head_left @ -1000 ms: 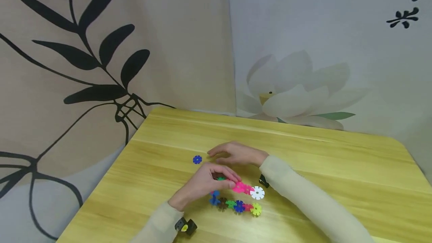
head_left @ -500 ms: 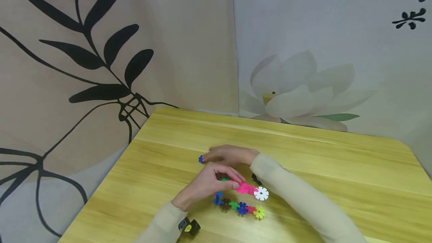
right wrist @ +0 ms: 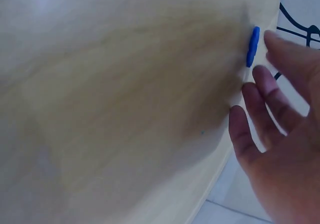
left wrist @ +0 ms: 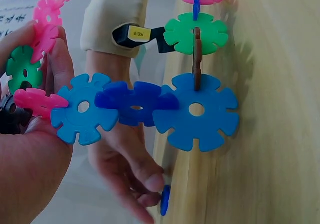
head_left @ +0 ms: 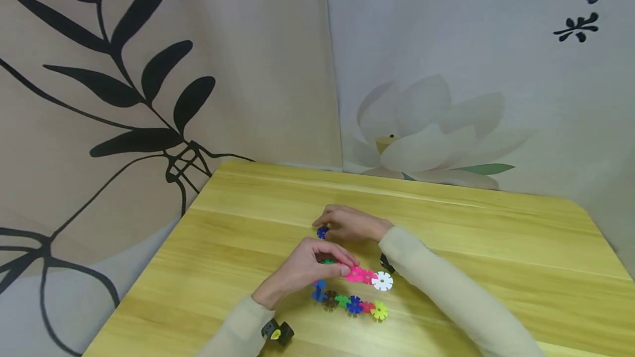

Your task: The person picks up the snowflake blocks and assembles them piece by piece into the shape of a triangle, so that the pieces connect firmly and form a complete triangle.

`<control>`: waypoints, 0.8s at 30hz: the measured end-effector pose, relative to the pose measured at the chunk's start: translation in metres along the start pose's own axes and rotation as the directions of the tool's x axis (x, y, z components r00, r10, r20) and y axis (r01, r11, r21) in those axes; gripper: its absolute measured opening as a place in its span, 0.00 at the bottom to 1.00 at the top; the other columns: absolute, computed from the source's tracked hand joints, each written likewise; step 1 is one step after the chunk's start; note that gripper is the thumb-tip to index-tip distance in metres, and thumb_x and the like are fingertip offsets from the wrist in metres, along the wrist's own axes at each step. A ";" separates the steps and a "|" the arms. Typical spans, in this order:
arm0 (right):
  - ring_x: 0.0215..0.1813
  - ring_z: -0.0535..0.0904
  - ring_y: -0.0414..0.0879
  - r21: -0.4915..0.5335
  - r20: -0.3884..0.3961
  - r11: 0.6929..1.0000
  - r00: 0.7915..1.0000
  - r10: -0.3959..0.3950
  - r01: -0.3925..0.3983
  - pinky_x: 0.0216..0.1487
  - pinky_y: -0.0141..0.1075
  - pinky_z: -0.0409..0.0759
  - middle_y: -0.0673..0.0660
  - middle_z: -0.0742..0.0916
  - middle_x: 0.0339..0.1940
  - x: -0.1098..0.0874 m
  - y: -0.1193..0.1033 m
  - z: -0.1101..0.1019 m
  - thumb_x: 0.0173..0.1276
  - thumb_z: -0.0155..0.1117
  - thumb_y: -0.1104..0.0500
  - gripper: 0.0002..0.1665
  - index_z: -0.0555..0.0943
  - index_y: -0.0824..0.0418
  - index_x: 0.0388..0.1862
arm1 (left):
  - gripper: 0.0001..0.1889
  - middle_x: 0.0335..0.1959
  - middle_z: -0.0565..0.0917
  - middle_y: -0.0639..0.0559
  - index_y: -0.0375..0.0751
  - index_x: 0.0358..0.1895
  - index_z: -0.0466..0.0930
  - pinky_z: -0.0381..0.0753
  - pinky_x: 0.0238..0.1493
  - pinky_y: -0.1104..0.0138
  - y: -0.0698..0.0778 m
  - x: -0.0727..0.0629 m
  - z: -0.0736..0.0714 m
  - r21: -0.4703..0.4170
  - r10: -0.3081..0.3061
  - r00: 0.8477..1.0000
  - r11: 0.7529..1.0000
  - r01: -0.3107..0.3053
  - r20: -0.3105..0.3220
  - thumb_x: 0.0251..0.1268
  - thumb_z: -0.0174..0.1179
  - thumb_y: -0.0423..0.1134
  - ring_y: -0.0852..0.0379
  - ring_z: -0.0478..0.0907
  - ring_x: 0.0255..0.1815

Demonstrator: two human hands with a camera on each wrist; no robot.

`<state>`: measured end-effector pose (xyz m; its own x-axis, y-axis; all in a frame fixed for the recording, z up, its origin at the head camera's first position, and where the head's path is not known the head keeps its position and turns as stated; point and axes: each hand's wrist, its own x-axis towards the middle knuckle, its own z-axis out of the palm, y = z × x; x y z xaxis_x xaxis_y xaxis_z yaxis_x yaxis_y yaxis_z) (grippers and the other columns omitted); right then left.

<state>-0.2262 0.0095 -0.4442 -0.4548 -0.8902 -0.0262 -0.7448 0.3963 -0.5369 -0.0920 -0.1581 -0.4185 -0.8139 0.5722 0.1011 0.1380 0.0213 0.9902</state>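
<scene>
My left hand pinches a pink notched flower-shaped disc between thumb and fingers, part of a chain of interlocking plastic flower discs. From there the chain runs through green, pink and blue discs and folds back below the hand as brown, green, blue, pink and yellow ones. A white disc ends the upper row. Beyond the left hand, my right hand reaches over a loose blue disc. Its fingers are loosely bent, and the right wrist view shows a small gap from the blue disc.
The chain and both forearms are over a yellow wood-grain table. Behind it hangs a pale backdrop printed with dark leaves and a white flower. A black device is strapped at the left wrist.
The right hand first stretched left to the loose blue disc. Disc and hand have since shifted right, closer to the chain. The left hand keeps its pinch in nearly the same place.
</scene>
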 end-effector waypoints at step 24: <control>0.44 0.84 0.42 0.293 -0.171 0.938 0.955 0.241 -0.184 0.45 0.37 0.84 0.48 0.87 0.42 -0.080 0.005 -0.016 0.76 0.66 0.62 0.05 0.81 0.55 0.47 | 0.08 0.50 0.90 0.50 0.39 0.45 0.90 0.83 0.52 0.61 0.003 0.008 0.007 0.029 -0.065 0.996 0.997 0.067 -0.058 0.69 0.69 0.39 0.48 0.84 0.53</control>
<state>-0.2007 0.0865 -0.4314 -0.6973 -0.7167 -0.0097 -0.4722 0.4695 -0.7460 -0.0942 -0.1477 -0.4150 -0.8525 0.5210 0.0415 0.0991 0.0832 0.9916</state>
